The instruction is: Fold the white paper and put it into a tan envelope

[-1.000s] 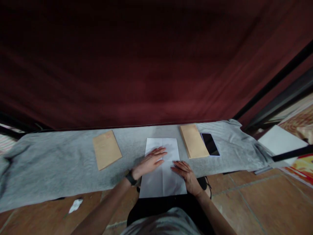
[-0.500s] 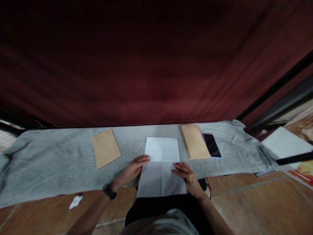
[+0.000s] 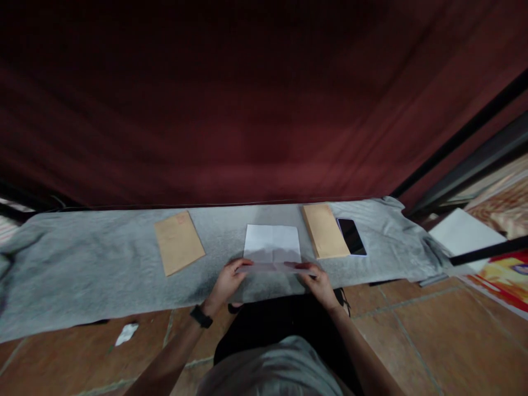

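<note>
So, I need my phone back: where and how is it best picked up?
Probably pinch the phone by its right long edge, coming from the right: it lies flat, screen up, with its left edge close beside the brown stack.

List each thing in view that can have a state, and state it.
White paper: creased, near part raised.
Left hand: pinching the paper.
Right hand: pinching the paper.
Phone: face up, screen dark.
Left brown envelope: lying flat.
Right brown stack: lying flat.
Grey cloth: spread, wrinkled at ends.
</note>
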Tool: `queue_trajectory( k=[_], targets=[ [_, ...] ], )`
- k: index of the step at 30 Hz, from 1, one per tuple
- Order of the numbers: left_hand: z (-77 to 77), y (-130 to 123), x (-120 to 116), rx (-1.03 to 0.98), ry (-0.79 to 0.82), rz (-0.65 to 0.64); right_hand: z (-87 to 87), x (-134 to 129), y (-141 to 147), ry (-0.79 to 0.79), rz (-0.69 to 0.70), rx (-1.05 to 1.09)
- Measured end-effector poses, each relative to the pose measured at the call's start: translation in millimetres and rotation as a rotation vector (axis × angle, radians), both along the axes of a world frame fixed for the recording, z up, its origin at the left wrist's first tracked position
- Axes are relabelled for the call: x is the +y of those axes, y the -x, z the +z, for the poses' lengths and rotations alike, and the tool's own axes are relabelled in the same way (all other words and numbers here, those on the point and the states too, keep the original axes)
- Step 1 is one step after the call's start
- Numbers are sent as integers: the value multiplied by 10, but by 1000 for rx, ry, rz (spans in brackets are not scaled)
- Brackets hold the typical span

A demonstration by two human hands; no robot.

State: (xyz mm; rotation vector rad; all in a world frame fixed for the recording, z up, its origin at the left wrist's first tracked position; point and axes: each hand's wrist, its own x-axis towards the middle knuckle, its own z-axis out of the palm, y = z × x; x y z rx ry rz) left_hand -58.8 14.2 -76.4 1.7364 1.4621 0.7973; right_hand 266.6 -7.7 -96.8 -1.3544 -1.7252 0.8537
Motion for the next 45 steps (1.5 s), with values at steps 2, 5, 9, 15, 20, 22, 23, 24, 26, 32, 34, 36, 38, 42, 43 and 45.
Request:
queue_trajectory(
  k=[2, 5, 9, 15, 20, 22, 23, 24, 26, 32, 34, 36, 38, 42, 43, 45],
  targets=[
    [31, -8, 38, -34, 21, -40, 58, 31, 24, 30, 39, 29],
    [0, 63, 78, 11, -20, -331, 108, 51, 28, 17, 217, -29],
    [-73, 208, 63, 174, -64, -584, 77, 5, -44, -25, 355, -230],
    [-19, 96, 111, -29, 61, -159, 30, 73, -56, 42, 83, -192],
    [-14, -160, 315, -88, 11, 212, 41, 323, 147, 72, -232, -257],
    [-12, -227, 384, -4, 2, 282, 47, 410, 226, 74, -308, -354],
    [-6, -253, 409, 53, 6, 308, 50, 446, 261, 81, -335, -409],
    [4, -274, 429, 115, 12, 327, 51, 476, 291, 89, -355, -462],
    [32, -311, 453, 245, 33, 347, 49, 520, 346, 96, -380, -561],
    [118, -415, 451, 537, 82, 392, -7, 566, 455, 42, -396, -707],
    [134, -439, 442, 595, 80, 398, -19, 567, 467, 12, -383, -689],
    [143, -451, 443, 638, 88, 395, -15, 570, 489, -39, -387, -661],
    [147, -453, 458, 659, 106, 378, 0, 580, 552, -107, -392, -637],
    [136, -441, 509, 659, 139, 354, -6, 598, 822, -230, -239, -598],
    [132, -434, 517, 660, 142, 353, -26, 597, 894, -241, -194, -604],
    [128, -416, 517, 658, 143, 349, -82, 586, 1002, -242, -161, -630]
  ],
)
